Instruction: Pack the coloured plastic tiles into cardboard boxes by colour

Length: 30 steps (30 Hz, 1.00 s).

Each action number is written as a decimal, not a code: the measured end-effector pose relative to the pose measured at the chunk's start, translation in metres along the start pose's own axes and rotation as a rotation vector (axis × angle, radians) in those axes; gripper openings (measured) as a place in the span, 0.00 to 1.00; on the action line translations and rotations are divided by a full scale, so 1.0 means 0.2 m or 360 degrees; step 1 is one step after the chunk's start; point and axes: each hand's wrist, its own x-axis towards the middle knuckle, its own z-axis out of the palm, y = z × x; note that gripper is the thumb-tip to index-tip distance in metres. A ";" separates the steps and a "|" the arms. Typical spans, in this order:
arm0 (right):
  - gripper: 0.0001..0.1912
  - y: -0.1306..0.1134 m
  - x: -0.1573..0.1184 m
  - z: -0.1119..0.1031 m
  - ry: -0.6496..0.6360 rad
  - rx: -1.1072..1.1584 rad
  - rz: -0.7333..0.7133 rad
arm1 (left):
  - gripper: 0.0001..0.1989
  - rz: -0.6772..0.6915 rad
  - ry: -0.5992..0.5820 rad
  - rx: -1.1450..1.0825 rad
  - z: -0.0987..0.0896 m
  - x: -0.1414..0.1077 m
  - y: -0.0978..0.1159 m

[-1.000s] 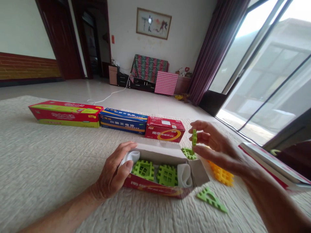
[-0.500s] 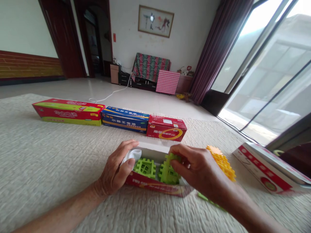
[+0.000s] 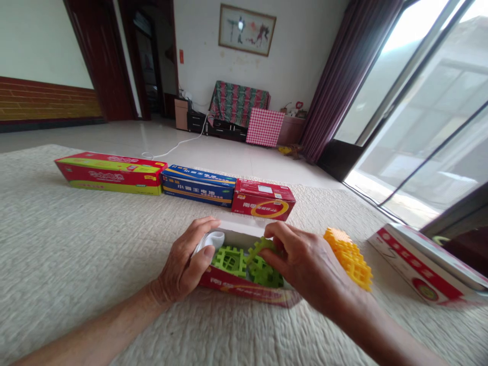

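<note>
An open red cardboard box (image 3: 247,294) lies on the quilted mat in front of me. My left hand (image 3: 186,259) clasps its left end, fingers along the far edge and thumb over the near side, against a white cloth-like item (image 3: 213,240) tucked inside. Within the box lies a lattice-patterned green plastic building block (image 3: 231,261), with more green pieces to its right. Above the box's right half, my right hand (image 3: 299,254) pinches another green block (image 3: 259,248), tilted. Its fingers hide part of that block.
Yellow interlocking blocks (image 3: 348,259) are stacked right of my right hand. Farther right stands a white-and-red carton (image 3: 423,264). Beyond the open box, a red-and-green box (image 3: 114,175), a blue box (image 3: 198,187) and a red box (image 3: 263,199) form a row.
The green block in my right hand has tilted and shifted slightly up, uncovering more green pieces beneath it. My left hand keeps its hold on the box. The view shifted slightly.
</note>
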 end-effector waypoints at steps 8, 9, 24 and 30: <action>0.09 0.00 0.00 0.01 -0.0148 -0.0401 -0.0066 | 0.19 -0.0002 -0.0016 0.0001 -0.01 0.00 0.00; 0.10 0.00 0.00 0.01 -0.0145 -0.0418 -0.0058 | 0.19 -0.0004 -0.0016 0.0000 -0.01 0.00 0.00; 0.14 0.05 -0.03 -0.14 -0.0353 -0.0330 0.0061 | 0.19 -0.0001 -0.0026 0.0015 -0.01 0.00 0.01; 0.12 -0.01 -0.02 -0.17 -0.0516 0.0067 -0.0527 | 0.19 -0.0009 0.0017 0.0007 0.00 0.00 0.01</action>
